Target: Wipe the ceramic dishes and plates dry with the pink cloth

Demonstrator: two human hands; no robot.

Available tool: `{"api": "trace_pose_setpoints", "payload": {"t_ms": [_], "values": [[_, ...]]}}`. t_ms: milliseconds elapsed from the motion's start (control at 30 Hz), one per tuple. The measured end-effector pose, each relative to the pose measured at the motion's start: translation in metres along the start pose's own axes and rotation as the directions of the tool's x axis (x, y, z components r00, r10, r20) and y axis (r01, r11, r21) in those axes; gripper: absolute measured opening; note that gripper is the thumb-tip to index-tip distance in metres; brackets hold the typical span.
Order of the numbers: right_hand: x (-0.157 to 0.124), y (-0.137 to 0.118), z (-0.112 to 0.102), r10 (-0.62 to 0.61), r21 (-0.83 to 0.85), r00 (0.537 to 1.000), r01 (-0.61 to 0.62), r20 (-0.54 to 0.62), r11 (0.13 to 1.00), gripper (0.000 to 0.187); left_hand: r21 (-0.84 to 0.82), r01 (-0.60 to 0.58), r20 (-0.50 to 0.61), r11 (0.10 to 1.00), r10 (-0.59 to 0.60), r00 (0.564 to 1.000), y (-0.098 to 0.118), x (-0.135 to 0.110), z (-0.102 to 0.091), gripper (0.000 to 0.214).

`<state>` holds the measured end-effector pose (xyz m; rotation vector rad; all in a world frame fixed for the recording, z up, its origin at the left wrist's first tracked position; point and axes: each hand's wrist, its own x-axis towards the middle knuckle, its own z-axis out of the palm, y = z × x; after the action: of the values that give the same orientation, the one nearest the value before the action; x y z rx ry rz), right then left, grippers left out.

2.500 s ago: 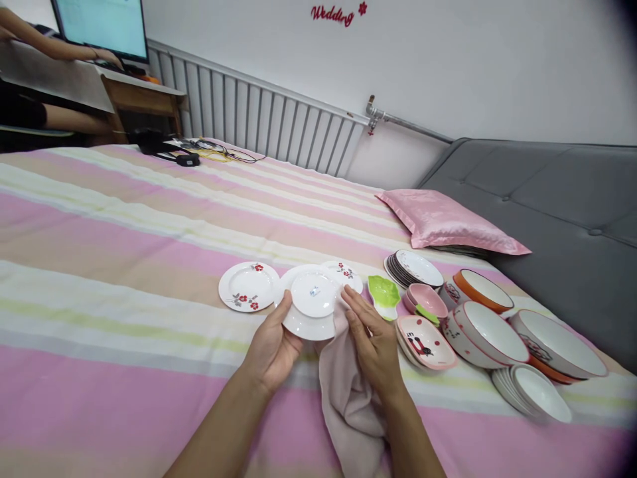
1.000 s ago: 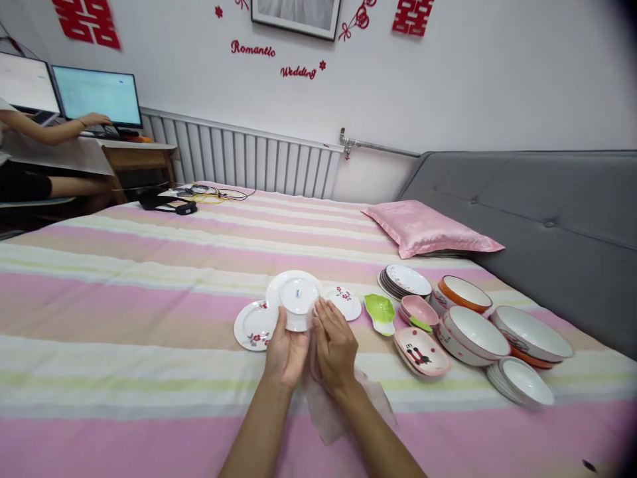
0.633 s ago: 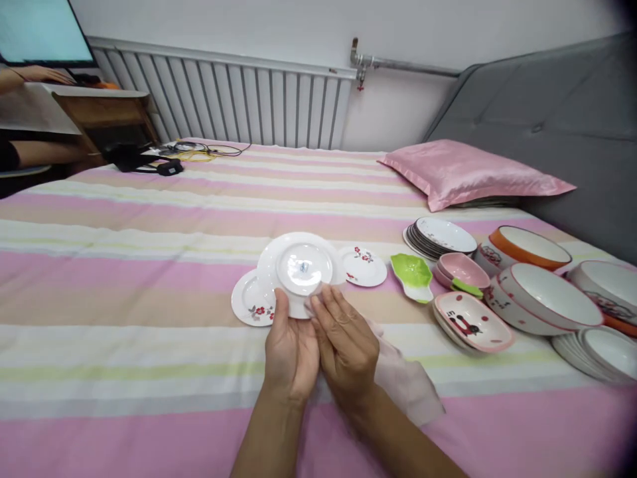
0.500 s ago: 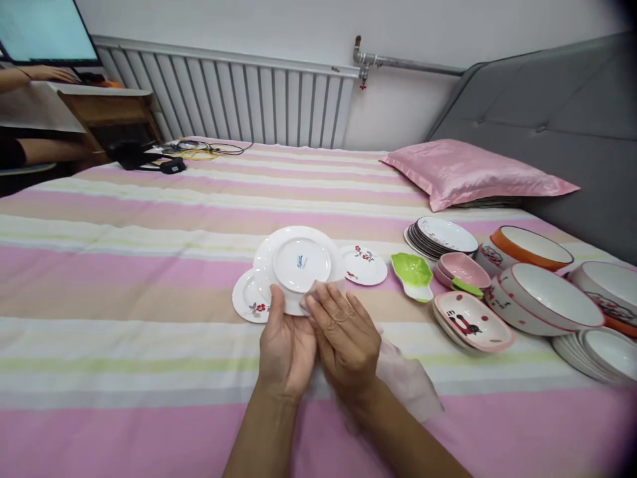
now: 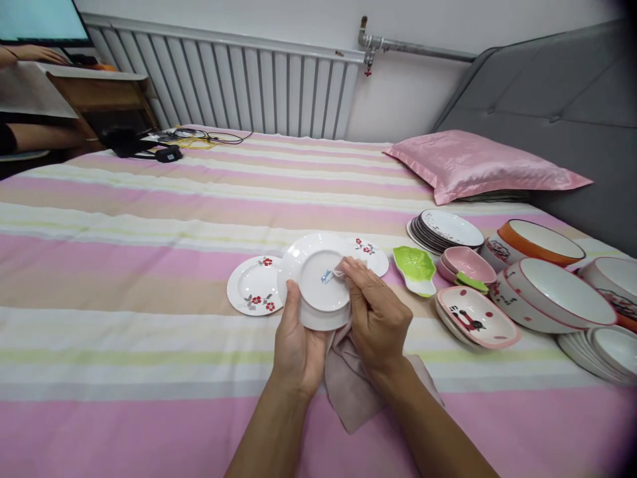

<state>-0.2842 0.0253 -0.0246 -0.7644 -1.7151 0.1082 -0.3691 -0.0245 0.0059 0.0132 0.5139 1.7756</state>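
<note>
My left hand [image 5: 297, 345] grips a small white plate [image 5: 313, 275] by its lower rim, holding it above the striped bed with its underside facing me. My right hand [image 5: 377, 317] presses a pale pink cloth [image 5: 351, 385] against the plate's right side, fingers closed on the cloth. The cloth hangs down between my wrists. A white plate with red flowers [image 5: 255, 292] lies on the bed just left of the held plate. Another flowered plate [image 5: 368, 255] lies behind my right hand, partly hidden.
Right of my hands lie a green leaf dish [image 5: 415, 269], pink dishes [image 5: 460, 263], a stack of plates [image 5: 445, 230], orange-rimmed bowls [image 5: 540, 242] and stacked white bowls [image 5: 604, 348]. A pink pillow [image 5: 485, 172] rests by the grey headboard. Another person's arm [image 5: 30, 53] is at a desk, far left.
My right hand has slid with the cloth from the plate's lower edge up to its right side. The held plate has shifted right, uncovering the flowered plate on the left.
</note>
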Motion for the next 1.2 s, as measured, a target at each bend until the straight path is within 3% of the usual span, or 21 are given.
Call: {"api": "trace_pose_setpoints", "payload": {"t_ms": [200,367,500,600,700,833,1033,1200], "values": [[0.005,0.001,-0.003,-0.003,-0.007,0.999,0.003,-0.052,1.0,0.03,0.036,0.032,0.005,0.999,-0.032,0.999,-0.013,0.001,-0.005,0.04],[0.015,-0.008,-0.013,0.0,0.005,0.999,0.0,-0.053,1.0,0.027,0.069,0.132,-0.002,0.989,-0.132,0.991,-0.02,0.0,-0.01,0.039],[0.022,-0.007,-0.02,-0.002,0.016,0.987,-0.001,0.158,1.0,0.025,0.034,0.171,-0.01,0.985,-0.171,0.985,-0.023,0.0,-0.011,0.036],[0.022,0.0,-0.019,-0.047,-0.086,0.955,0.076,0.293,0.993,0.027,0.001,0.137,-0.035,0.991,-0.137,0.99,-0.022,0.0,-0.011,0.034],[0.02,0.003,-0.015,-0.072,-0.154,0.978,0.104,0.197,0.983,0.025,-0.031,0.056,-0.062,0.998,-0.058,0.996,-0.018,0.001,-0.009,0.035],[0.015,0.001,-0.01,-0.049,-0.12,0.998,0.053,0.036,0.991,0.007,-0.08,-0.008,-0.074,0.997,0.002,0.997,-0.012,0.0,-0.003,0.038],[0.004,-0.007,0.001,-0.074,-0.052,0.985,0.083,0.153,0.995,0.029,-0.086,-0.045,-0.056,0.995,0.041,0.998,-0.008,-0.002,-0.002,0.039],[-0.003,-0.015,0.009,-0.102,-0.084,0.927,0.141,0.361,0.986,0.047,0.012,-0.089,0.013,0.996,0.089,0.996,-0.008,-0.001,-0.005,0.04]]}}
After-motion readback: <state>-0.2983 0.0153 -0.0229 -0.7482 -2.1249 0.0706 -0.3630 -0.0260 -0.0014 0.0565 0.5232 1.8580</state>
